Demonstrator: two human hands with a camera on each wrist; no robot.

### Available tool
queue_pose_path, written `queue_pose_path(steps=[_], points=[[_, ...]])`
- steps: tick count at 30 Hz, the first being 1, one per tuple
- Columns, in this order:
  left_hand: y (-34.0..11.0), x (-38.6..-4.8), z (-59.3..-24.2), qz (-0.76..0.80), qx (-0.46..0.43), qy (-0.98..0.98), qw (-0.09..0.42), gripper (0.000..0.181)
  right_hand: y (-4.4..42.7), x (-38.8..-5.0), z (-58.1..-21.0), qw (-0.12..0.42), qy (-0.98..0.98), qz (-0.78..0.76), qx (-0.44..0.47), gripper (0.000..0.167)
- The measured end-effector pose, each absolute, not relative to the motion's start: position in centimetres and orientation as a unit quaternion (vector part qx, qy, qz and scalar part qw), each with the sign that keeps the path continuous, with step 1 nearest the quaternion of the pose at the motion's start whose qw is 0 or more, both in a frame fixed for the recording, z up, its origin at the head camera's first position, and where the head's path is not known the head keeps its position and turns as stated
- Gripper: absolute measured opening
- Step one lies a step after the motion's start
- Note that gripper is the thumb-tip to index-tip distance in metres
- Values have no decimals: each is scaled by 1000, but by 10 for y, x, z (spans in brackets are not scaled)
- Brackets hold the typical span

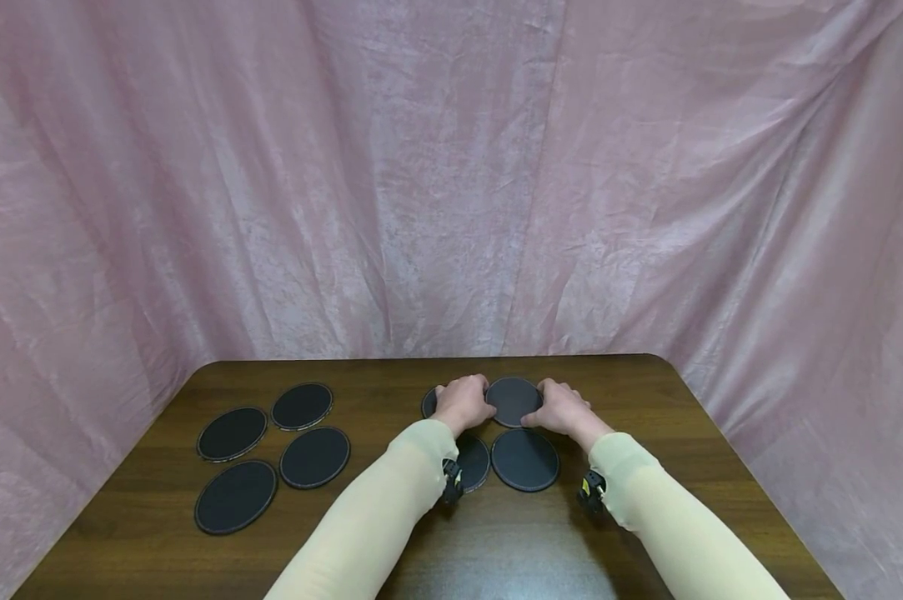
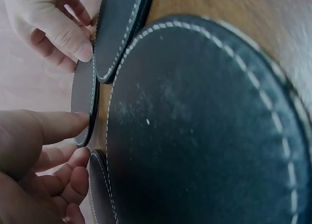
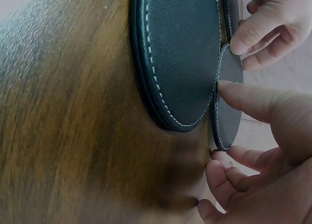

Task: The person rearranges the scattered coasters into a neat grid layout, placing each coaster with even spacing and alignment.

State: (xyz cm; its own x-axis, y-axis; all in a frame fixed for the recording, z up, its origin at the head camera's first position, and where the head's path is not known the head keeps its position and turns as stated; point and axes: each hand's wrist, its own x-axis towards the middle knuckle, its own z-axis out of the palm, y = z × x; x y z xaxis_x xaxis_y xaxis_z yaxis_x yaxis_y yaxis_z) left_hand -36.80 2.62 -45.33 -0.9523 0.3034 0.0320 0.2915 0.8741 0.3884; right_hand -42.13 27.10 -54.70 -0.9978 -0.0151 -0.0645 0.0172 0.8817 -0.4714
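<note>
Head view puts both hands over a group of round, dark coasters at the table's (image 1: 526,546) far middle, the far right coaster (image 1: 513,401) lying between them. Left hand (image 1: 463,402) and right hand (image 1: 564,408) are apart, each with thumb and fingers curled at its own side of that coaster's rim; whether it is raised at all, I cannot tell. It looks light and fairly stiff, leather-like, unlikely to break, perhaps a little slick on top, so the stitched edge, taken from opposite sides, seems the best hold. Only the head view shows the other set at left: a far coaster (image 1: 302,406), a near coaster (image 1: 236,497) and two more between. Left wrist view adds pale scuffs on the near left coaster (image 2: 195,117), which the left sleeve (image 1: 391,492) partly covers from above. Right wrist view shows the side thickness of the near right coaster (image 3: 180,63), hardly readable from the head.
</note>
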Motion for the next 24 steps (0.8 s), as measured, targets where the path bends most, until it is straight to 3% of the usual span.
queue_pose_path(steps=[7, 15, 24], points=[[21, -369, -454, 168, 160, 973, 10, 42, 260, -406, -533, 37, 970, -238, -13, 89], [3, -383, -462, 176, 128, 976, 6, 37, 226, -335, -448, 54, 967, -247, -15, 72], [-1, -374, -455, 157, 145, 977, -2, 39, 220, -329, -445, 51, 968, -244, -17, 69]])
